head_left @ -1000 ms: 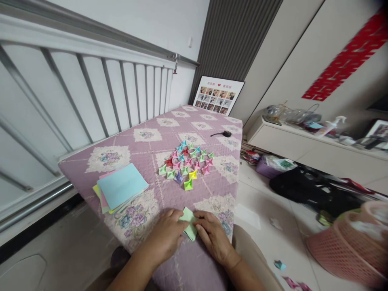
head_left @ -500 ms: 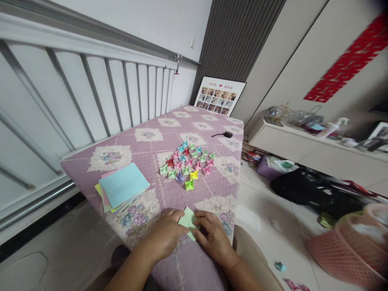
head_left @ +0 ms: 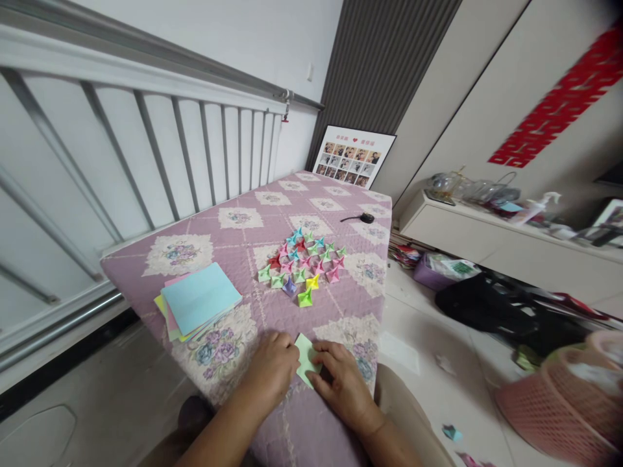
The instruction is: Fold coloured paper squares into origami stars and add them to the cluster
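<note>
Head view: left hand (head_left: pixel 273 371), grip unclear, and spread right hand (head_left: pixel 344 388) seemingly crease green paper (head_left: pixel 305 358); firm pressing likely needed.

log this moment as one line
left hand: at left edge of light-green paper | right hand: on its right side | beyond: folded paper pieces | left: coloured paper stack

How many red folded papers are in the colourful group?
2. One red folded paper sits toward the left, just behind two green folded papers; the other red folded paper is farther back and to the right. Crowding may hide more.
</note>
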Action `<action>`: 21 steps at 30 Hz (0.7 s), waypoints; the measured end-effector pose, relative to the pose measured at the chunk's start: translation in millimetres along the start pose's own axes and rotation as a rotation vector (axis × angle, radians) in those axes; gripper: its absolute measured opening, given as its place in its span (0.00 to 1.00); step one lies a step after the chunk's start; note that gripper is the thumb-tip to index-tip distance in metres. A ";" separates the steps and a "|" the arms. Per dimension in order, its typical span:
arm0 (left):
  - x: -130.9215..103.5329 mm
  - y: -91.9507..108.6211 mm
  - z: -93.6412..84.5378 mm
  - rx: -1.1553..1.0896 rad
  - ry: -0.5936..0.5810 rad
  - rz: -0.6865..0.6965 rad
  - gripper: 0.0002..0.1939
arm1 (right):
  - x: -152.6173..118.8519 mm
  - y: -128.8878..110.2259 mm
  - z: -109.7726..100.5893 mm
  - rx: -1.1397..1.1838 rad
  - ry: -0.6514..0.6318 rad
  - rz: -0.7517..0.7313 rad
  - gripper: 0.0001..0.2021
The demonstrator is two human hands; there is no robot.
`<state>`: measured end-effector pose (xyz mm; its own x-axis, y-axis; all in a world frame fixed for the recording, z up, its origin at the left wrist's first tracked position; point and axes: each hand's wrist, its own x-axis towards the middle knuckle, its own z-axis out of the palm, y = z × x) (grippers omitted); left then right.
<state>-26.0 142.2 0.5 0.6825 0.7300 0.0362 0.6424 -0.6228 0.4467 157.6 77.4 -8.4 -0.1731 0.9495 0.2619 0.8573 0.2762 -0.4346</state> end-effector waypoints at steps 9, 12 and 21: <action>4.2 -4.8 -7.4 0.004 0.046 0.095 0.14 | -0.7 1.8 2.4 -0.013 0.000 -0.022 0.08; 4.1 -8.0 -8.2 0.021 0.004 0.129 0.15 | -1.5 2.2 3.5 -0.018 0.007 -0.033 0.08; 2.4 -13.0 -0.3 0.080 0.011 0.094 0.19 | -1.7 -3.5 1.4 -0.134 -0.032 -0.065 0.13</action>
<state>-32.8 152.1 -5.0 0.7373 0.6702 0.0847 0.6018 -0.7087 0.3681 154.3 75.0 -8.5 -0.2438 0.9352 0.2569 0.9006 0.3165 -0.2978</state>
